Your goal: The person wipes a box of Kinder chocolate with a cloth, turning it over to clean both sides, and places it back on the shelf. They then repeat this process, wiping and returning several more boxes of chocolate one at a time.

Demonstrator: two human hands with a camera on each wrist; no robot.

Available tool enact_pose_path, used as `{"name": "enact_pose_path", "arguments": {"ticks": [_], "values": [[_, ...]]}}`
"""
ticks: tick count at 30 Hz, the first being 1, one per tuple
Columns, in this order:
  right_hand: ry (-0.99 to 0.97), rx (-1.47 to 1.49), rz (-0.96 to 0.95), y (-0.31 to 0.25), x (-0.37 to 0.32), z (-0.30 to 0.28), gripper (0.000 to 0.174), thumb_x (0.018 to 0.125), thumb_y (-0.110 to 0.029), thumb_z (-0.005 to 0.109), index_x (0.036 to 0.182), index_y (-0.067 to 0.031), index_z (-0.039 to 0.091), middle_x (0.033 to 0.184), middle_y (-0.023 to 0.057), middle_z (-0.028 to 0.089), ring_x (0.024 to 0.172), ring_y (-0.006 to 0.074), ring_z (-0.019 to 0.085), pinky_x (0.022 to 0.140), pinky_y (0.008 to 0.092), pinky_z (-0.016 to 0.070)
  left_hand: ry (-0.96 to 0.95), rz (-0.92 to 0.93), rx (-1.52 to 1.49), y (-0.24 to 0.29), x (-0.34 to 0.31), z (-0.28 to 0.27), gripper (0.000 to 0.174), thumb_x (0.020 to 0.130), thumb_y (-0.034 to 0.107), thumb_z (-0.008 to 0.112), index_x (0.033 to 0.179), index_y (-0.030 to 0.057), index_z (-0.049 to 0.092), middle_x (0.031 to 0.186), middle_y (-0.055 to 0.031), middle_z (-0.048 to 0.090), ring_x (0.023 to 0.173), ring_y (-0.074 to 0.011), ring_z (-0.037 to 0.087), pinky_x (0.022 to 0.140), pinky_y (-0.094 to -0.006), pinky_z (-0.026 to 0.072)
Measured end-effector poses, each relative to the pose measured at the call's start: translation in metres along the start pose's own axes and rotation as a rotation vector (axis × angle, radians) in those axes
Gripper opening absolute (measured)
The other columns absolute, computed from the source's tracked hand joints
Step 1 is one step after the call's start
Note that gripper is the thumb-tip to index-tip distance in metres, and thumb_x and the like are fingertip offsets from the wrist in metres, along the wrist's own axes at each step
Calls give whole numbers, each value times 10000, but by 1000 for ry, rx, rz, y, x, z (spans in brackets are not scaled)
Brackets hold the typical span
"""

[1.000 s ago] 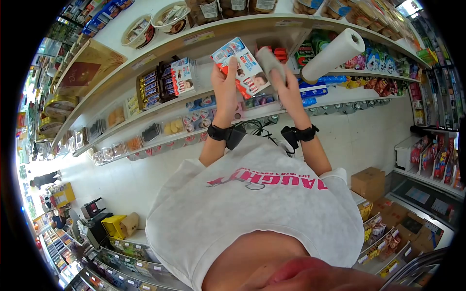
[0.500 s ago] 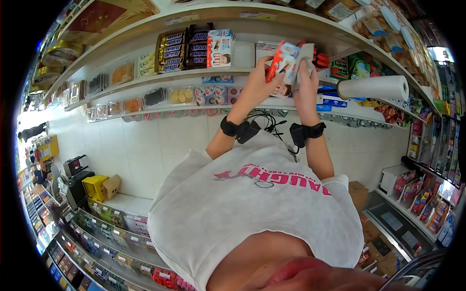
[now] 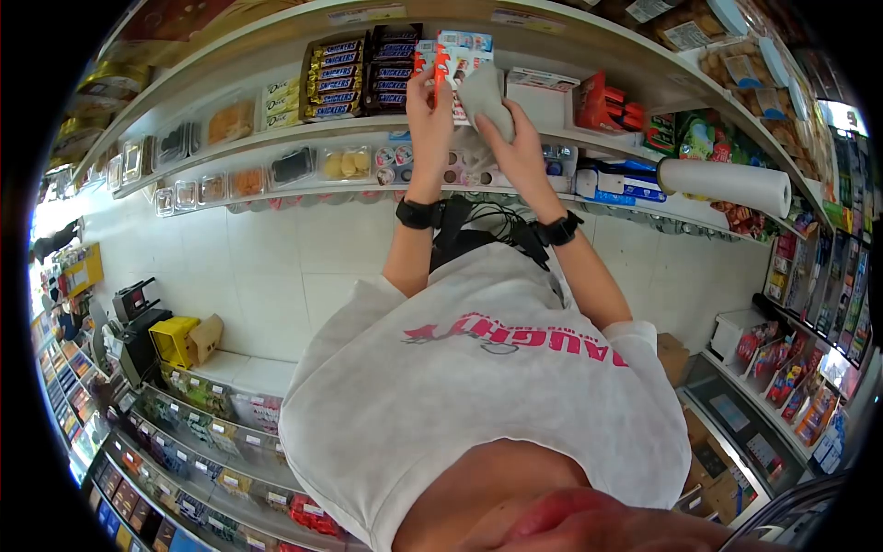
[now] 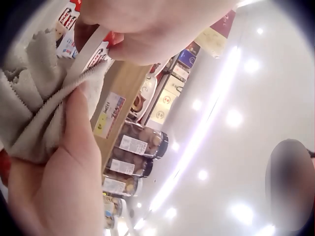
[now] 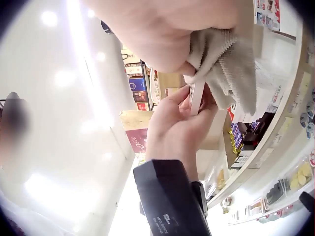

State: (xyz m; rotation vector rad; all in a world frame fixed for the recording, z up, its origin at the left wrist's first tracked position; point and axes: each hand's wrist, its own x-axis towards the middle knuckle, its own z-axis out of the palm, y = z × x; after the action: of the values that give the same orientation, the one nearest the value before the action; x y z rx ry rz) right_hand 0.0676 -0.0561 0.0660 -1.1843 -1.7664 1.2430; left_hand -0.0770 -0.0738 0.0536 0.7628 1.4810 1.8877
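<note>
In the head view, my left hand [image 3: 429,110] grips a white, red and blue Kinder chocolate box [image 3: 466,41] by its left edge. My right hand [image 3: 517,147] holds a grey cloth [image 3: 487,103] against the right side of the box, covering part of its front. From the left wrist, the ribbed cloth [image 4: 34,93] appears bunched in the right hand [image 4: 69,167], its thumb pressing a fold over the box's edge. The right wrist view shows the left hand [image 5: 174,123] pinching the narrow side of the box [image 5: 197,96] below the cloth [image 5: 221,64].
Snickers boxes [image 3: 336,78] stand left of my hands on the shelf, beside yellow Dove packs [image 3: 281,101]. Red packs [image 3: 612,103] lie right. A white roll [image 3: 727,187] juts from the shelf front. Clear tubs [image 3: 346,162] line the lower shelf; another shelf [image 3: 441,14] runs above.
The Kinder box has moved left along the shelf, turning from tilted to nearly upright. The cloth has shifted from beside it onto its right side. The head view has swung, too.
</note>
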Motion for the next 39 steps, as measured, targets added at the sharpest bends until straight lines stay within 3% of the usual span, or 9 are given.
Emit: {"name": "enact_pose_path", "arguments": {"ticks": [7,11,14,20,27,31,34,35,39], "values": [[22,-206,-304,12,25,24,480,922,-212,687,1311,47,573,1191,253,667,1107,333,665,951,379,493,134,100,286,-31,30,-18,288,1012,127,545,1244,-42,562,961,-123,658,794,-184,597,728,-310,486],[-34,-108,-208,24,23,18,468,922,-183,667,1323,36,565,1211,248,661,1114,338,663,958,377,490,170,436,770,-63,49,-35,263,1001,134,563,1190,-43,608,982,-187,672,822,-334,631,782,-398,516],[-12,-32,-128,31,23,14,466,925,-177,656,1331,30,558,1219,243,659,1114,340,663,958,374,491,208,510,856,-86,56,-41,295,1000,207,602,1211,7,653,968,-165,698,808,-264,659,750,-358,522],[-125,-21,-194,48,25,14,479,933,-202,644,1350,13,550,1203,224,672,1096,306,670,946,364,495,95,104,560,-78,47,-30,299,1021,195,558,1239,6,635,1009,-201,723,897,-268,709,804,-378,537],[-322,58,-96,44,25,-19,466,934,-224,655,1321,25,574,1135,171,695,1020,225,658,908,330,501,87,-45,559,-53,40,-22,329,1013,177,561,1247,-51,605,1019,-223,715,917,-322,704,813,-379,535],[-279,129,32,77,36,-60,468,890,-229,671,1269,36,603,1080,193,710,971,257,684,881,365,520,364,477,908,-67,42,-19,266,989,99,579,1194,-69,607,1050,-228,660,982,-331,667,832,-406,519],[-75,2,113,111,45,-94,494,873,-246,682,1262,50,612,1066,179,716,952,225,680,857,350,525,344,519,604,-19,31,7,222,989,102,592,1150,-45,632,1032,-182,671,929,-286,689,791,-381,533],[-45,165,249,114,46,-103,525,854,-256,697,1255,72,613,1084,173,709,971,219,672,864,339,521,245,375,476,12,19,23,235,998,157,619,1137,-29,652,1061,-121,700,851,-176,670,763,-302,537],[-8,318,322,147,62,-125,631,820,-231,738,1339,71,543,1216,180,658,1077,242,639,927,335,497,-240,24,153,0,16,48,204,1027,160,578,1137,7,657,997,-92,712,845,-162,701,707,-262,533]]}}
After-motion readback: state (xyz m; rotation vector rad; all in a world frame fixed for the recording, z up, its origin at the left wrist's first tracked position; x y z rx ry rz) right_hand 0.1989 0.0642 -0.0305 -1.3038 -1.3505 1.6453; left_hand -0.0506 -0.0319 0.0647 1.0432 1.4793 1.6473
